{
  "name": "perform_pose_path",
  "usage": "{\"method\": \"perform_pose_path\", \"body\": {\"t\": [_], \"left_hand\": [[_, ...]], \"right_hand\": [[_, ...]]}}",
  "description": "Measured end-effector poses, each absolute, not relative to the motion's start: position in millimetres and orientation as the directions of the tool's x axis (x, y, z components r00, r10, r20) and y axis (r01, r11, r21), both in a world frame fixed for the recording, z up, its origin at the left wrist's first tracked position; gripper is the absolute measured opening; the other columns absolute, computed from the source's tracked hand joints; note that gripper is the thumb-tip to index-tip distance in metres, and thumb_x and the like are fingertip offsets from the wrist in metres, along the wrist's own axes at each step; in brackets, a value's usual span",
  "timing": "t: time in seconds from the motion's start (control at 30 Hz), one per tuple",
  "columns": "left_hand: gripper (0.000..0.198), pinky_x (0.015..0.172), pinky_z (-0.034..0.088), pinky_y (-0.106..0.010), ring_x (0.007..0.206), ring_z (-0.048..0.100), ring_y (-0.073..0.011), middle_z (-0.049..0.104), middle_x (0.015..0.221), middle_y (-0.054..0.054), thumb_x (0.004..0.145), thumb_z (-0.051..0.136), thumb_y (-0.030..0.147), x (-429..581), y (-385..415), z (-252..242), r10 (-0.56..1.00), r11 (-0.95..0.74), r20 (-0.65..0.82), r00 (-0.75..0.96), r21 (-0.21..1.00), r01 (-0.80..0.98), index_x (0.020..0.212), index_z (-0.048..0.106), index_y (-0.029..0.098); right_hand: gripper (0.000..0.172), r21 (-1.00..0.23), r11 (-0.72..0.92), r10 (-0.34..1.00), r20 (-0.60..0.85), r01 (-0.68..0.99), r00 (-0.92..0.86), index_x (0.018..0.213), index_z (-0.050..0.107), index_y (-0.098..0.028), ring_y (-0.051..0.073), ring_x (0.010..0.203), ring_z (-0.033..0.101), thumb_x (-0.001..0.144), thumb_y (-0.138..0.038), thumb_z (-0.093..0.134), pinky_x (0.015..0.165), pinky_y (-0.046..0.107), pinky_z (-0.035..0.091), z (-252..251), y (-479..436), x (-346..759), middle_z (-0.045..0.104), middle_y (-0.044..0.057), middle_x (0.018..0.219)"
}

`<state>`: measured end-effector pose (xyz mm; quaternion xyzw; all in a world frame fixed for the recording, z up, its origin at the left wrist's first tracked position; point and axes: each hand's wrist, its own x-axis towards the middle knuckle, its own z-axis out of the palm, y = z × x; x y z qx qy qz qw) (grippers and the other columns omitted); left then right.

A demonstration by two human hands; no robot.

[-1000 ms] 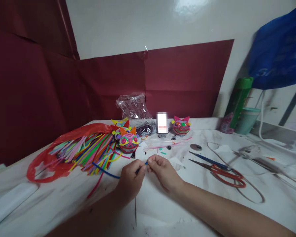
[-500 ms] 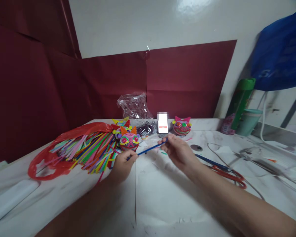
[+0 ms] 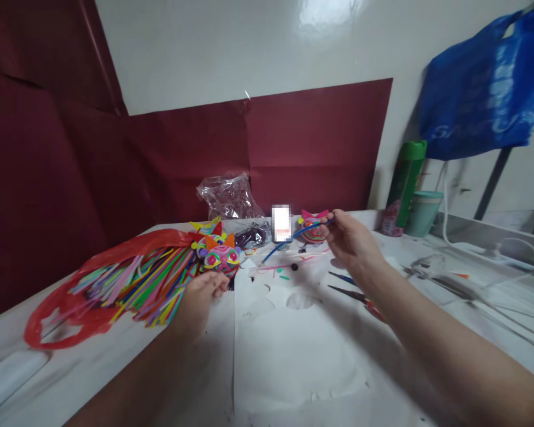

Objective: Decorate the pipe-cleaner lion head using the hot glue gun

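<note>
A thin blue pipe cleaner (image 3: 289,240) slants down to the left over the back of the table. One end is pinched between the fingertips of my right hand (image 3: 352,242); its other end hangs free. My left hand (image 3: 206,292) has its fingers curled closed, and nothing shows sticking out of them. Just behind it is a colourful lion-like head (image 3: 222,256) with an orange crest, with other heads crowded behind. A similar pink-eared head (image 3: 314,228) sits past the pipe cleaner, partly hidden by my right hand.
Many coloured pipe cleaners (image 3: 146,281) spill from a red plastic bag (image 3: 38,314) on the left. White paper (image 3: 289,356) covers the table before me. Scissors (image 3: 353,292) lie under my right forearm. A phone (image 3: 282,225) stands at the back; a glue gun (image 3: 431,273) lies right.
The blue pipe cleaner has come out of my left hand. My right hand has risen and moved right with it. The view has turned slightly to the right.
</note>
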<state>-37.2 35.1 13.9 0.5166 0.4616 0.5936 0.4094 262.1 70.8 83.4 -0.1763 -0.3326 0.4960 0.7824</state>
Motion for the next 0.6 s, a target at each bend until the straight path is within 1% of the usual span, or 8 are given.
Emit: {"method": "perform_pose_path", "body": {"t": [0.1, 0.17, 0.27, 0.33, 0.4, 0.43, 0.53, 0.6], "left_hand": [[0.045, 0.049, 0.037, -0.024, 0.050, 0.051, -0.0113, 0.067, 0.065, -0.011, 0.068, 0.074, 0.053, -20, 19, 7, 0.985, 0.004, 0.018, 0.170, 0.992, -0.126, 0.074, 0.070, 0.009], [0.041, 0.046, 0.034, -0.021, 0.046, 0.047, -0.0078, 0.067, 0.068, -0.010, 0.078, 0.069, 0.049, -15, 15, 5, 0.964, 0.150, -0.081, 0.254, 0.952, -0.267, 0.083, 0.069, 0.009], [0.015, 0.041, 0.026, -0.015, 0.038, 0.033, -0.0016, 0.056, 0.058, 0.002, 0.090, 0.059, 0.022, -20, 22, 14, 0.988, 0.148, -0.103, 0.117, 0.860, -0.489, 0.079, 0.061, 0.011], [0.017, 0.040, 0.025, -0.013, 0.037, 0.031, 0.0000, 0.060, 0.064, -0.001, 0.092, 0.050, 0.010, -28, 29, 24, 0.995, 0.096, -0.101, 0.021, 0.837, -0.539, 0.077, 0.058, 0.011], [0.020, 0.040, 0.029, -0.014, 0.038, 0.036, -0.0009, 0.067, 0.071, -0.007, 0.093, 0.047, 0.013, -34, 34, 29, 0.990, 0.118, -0.138, -0.007, 0.868, -0.482, 0.076, 0.058, 0.012], [0.022, 0.040, 0.029, -0.014, 0.037, 0.036, -0.0017, 0.067, 0.068, -0.007, 0.093, 0.048, 0.017, -36, 35, 29, 0.989, 0.126, -0.149, -0.021, 0.896, -0.427, 0.074, 0.057, 0.012], [0.041, 0.035, 0.019, -0.017, 0.029, 0.029, -0.0039, 0.048, 0.038, 0.003, 0.089, 0.058, 0.039, -35, 31, 21, 0.992, 0.126, -0.129, -0.017, 0.985, -0.116, 0.056, 0.051, 0.016], [0.054, 0.033, 0.016, -0.020, 0.025, 0.028, -0.0058, 0.041, 0.030, 0.003, 0.083, 0.057, 0.056, -31, 25, 14, 0.974, 0.169, -0.185, 0.128, 0.978, 0.126, 0.047, 0.049, 0.017]], "right_hand": [[0.020, -0.690, 0.366, 0.853, 0.517, -0.625, -0.071, 0.069, 0.065, -0.017, 0.008, 0.058, 0.063, 0.076, -0.028, 0.080, 0.056, 0.017, 0.054, 74, 49, 229, 0.069, -0.001, 0.066], [0.022, -0.791, 0.264, 0.772, 0.517, -0.552, -0.370, 0.076, 0.067, -0.016, 0.010, 0.058, 0.065, 0.076, -0.033, 0.080, 0.057, 0.020, 0.053, 65, 34, 209, 0.071, 0.000, 0.067], [0.025, -0.892, 0.140, 0.650, 0.411, -0.430, -0.640, 0.078, 0.065, -0.015, 0.010, 0.057, 0.066, 0.077, -0.034, 0.080, 0.057, 0.023, 0.052, 50, 22, 192, 0.072, 0.001, 0.067], [0.027, -0.910, 0.094, 0.620, 0.371, -0.404, -0.692, 0.077, 0.063, -0.014, 0.011, 0.057, 0.066, 0.077, -0.035, 0.080, 0.057, 0.023, 0.052, 41, 23, 188, 0.072, 0.001, 0.067], [0.028, -0.910, 0.074, 0.622, 0.362, -0.408, -0.694, 0.076, 0.063, -0.014, 0.011, 0.058, 0.067, 0.075, -0.035, 0.081, 0.058, 0.024, 0.052, 34, 28, 187, 0.072, 0.001, 0.067], [0.029, -0.909, 0.074, 0.628, 0.362, -0.411, -0.688, 0.076, 0.063, -0.014, 0.011, 0.059, 0.068, 0.074, -0.036, 0.081, 0.060, 0.024, 0.052, 32, 30, 188, 0.072, 0.001, 0.068], [0.026, -0.906, 0.098, 0.643, 0.374, -0.413, -0.668, 0.076, 0.064, -0.014, 0.011, 0.061, 0.068, 0.076, -0.035, 0.080, 0.064, 0.024, 0.052, 32, 32, 190, 0.072, 0.001, 0.070], [0.024, -0.909, 0.116, 0.637, 0.377, -0.401, -0.672, 0.077, 0.064, -0.015, 0.011, 0.062, 0.067, 0.077, -0.034, 0.079, 0.065, 0.025, 0.051, 37, 27, 192, 0.072, 0.000, 0.071]]}}
